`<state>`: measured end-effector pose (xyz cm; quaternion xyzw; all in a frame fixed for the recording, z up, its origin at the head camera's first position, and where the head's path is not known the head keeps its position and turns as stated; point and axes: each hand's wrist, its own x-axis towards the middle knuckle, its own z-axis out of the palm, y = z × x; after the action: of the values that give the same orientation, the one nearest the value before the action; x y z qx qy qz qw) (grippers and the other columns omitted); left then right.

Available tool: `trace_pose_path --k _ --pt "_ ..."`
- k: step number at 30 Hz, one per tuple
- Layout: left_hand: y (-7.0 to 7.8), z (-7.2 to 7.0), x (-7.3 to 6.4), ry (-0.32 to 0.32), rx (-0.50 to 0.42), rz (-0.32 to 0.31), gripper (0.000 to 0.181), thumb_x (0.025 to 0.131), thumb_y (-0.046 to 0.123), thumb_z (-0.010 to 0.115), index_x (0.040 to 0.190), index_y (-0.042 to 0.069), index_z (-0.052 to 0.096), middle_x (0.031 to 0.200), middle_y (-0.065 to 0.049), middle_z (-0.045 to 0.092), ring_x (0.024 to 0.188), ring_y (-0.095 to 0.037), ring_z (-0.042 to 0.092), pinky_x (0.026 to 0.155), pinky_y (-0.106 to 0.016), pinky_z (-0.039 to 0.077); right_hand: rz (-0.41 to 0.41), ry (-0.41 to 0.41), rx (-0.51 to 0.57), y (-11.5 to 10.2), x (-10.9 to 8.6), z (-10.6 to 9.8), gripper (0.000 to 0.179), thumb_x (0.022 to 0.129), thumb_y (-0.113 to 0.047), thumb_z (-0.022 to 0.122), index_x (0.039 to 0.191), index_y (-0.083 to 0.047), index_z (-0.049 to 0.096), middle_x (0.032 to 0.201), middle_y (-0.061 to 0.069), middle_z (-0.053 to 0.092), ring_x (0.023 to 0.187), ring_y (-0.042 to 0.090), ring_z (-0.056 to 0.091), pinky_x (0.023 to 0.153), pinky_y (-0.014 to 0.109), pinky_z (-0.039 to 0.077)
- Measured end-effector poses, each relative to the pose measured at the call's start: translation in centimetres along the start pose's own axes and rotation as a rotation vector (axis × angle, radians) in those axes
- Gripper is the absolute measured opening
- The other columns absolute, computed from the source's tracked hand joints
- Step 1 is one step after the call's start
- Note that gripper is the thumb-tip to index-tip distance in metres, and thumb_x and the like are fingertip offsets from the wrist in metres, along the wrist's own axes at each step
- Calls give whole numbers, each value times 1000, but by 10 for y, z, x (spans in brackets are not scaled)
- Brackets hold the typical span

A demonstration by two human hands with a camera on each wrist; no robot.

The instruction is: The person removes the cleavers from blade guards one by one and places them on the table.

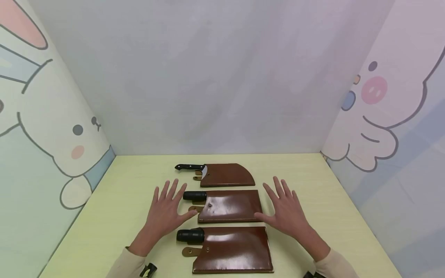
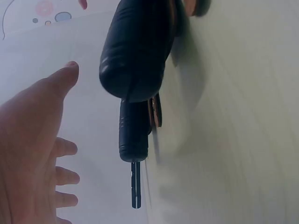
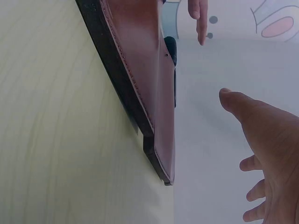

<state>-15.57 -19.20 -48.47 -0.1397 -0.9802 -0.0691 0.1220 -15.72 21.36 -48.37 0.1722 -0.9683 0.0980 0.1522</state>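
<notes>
Pale yellow and faintly grained, the desk [image 1: 101,227] runs back to a greyish back wall [image 1: 222,77] with soft shadows across it. On the left wall, a cartoon rabbit [image 1: 52,119] with a pink cheek is printed beside pale green and blue; on the right wall, a pinkish cartoon pig [image 1: 399,73] stands against light blue stripes. Across the middle of the desk lie 3 brown sheaths in a column, near each other but apart, their handles all pointing left. The far sheath [image 1: 227,175] has a rounded outer corner and carries a slim black riveted handle [image 1: 187,167], with a sliver of blade [image 1: 204,172] showing. The middle sheath [image 1: 233,204] and near sheath [image 1: 233,251] are squarer and glossy, and each has a thick black handle and a tan strap at its left end. Both hands are spread wide and hold nothing: the left hand [image 1: 165,214] hovers beside the middle handle [image 1: 194,195], the right hand [image 1: 287,212] near the middle sheath's right end. Beige sleeves [image 1: 126,264] reach the 2 wrists.
</notes>
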Motion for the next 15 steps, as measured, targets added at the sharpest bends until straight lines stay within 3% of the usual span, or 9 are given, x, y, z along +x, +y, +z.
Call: trace_pose_path --k 15 --pt "11 4 -23 -19 11 17 97 83 81 59 155 17 47 162 -16 36 152 -40 26 118 -64 18 -52 2 32 -13 -17 2 104 78 -80 67 156 -17 43 163 17 34 147 44 33 105 69 36"
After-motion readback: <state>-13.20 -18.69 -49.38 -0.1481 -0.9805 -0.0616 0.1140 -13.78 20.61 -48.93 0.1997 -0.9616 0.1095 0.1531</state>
